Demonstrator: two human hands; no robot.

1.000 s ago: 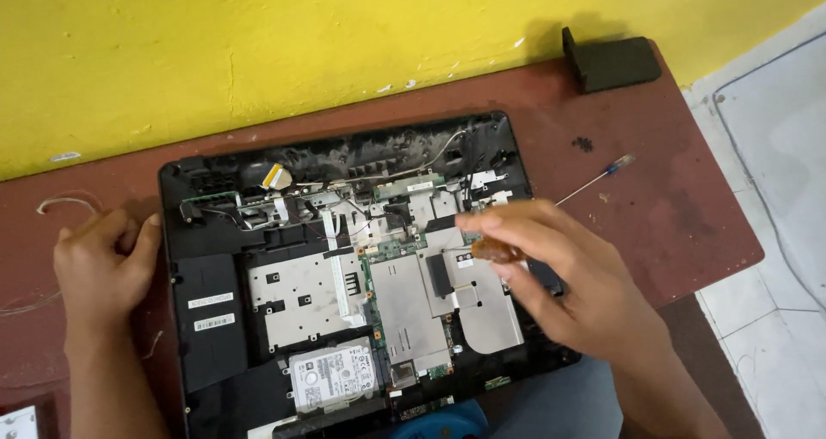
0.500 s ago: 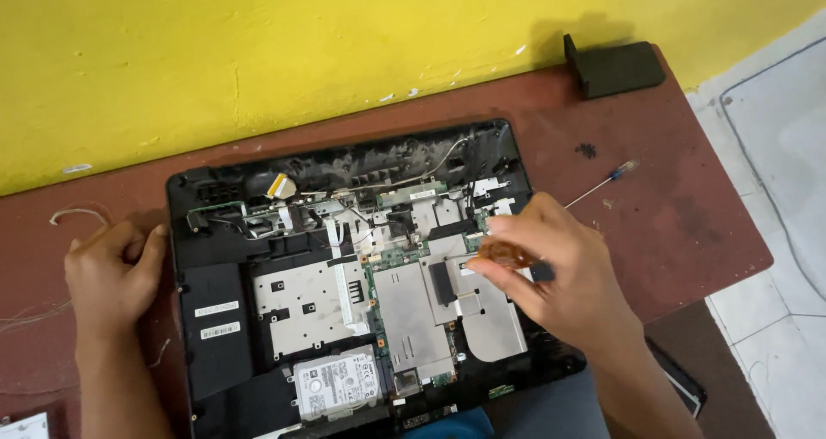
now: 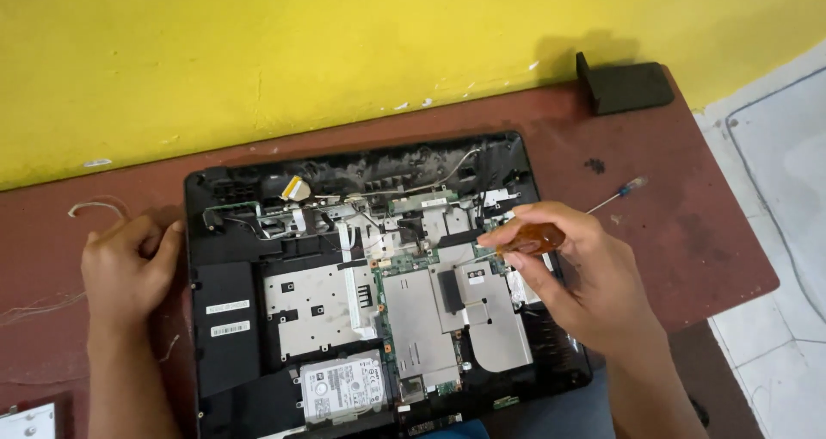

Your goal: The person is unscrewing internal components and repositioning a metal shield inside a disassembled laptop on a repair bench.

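Head view: an opened laptop base lies between the two hands on the reddish table, its cover already off so the circuit board, metal shields and the hard drive show. The right hand is closed around an amber-handled screwdriver, the tip apparently down on the board just left of its fingers, though the exact spot is hard to make out. The left hand is curled shut against the base's left edge, steadying it. A second screwdriver lies just beyond the right hand. Board and drive are not yet out, so stripping looks partway done.
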